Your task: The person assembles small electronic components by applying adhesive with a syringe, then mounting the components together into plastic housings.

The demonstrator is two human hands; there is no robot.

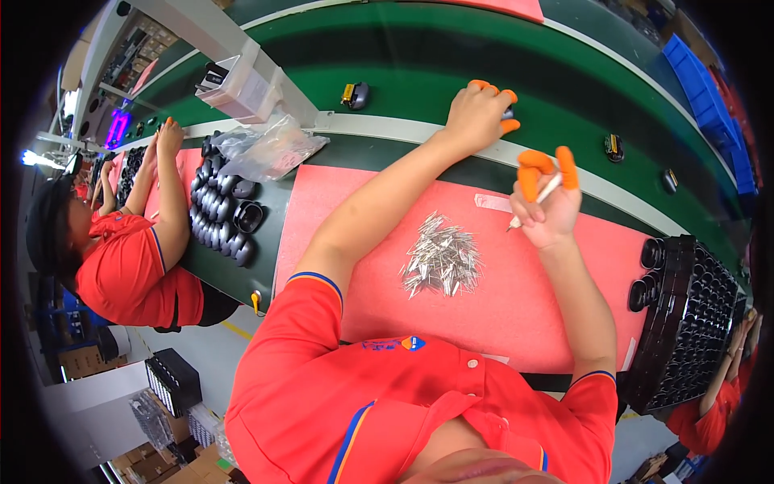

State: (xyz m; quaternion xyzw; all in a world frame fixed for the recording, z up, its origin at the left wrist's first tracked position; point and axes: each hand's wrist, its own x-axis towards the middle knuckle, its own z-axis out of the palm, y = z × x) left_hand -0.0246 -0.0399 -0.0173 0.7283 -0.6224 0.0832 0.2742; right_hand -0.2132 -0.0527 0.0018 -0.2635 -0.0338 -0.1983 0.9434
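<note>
My left hand (pixel 477 117), wearing orange finger cots, reaches over the green conveyor belt. Its fingers curl around a small dark rounded case (pixel 509 111), mostly hidden behind them. Nearer to me and to the right, my right hand (pixel 550 211) is raised above the pink mat (pixel 355 210). It grips a slim white pen-like tool (pixel 548 190), whose pointed tip slants down to the left. Orange cots cover some of its fingers too. On the mat between my arms lies a loose pile of thin silvery pins (pixel 443 260).
Dark cases (pixel 355 95) sit spaced along the belt (pixel 387 60). Stacked black trays (pixel 685 323) stand at the right, with blue bins (pixel 701 93) beyond. Dark rounded shells (pixel 216 202), a plastic bag (pixel 274 149) and a co-worker (pixel 129 250) are at the left.
</note>
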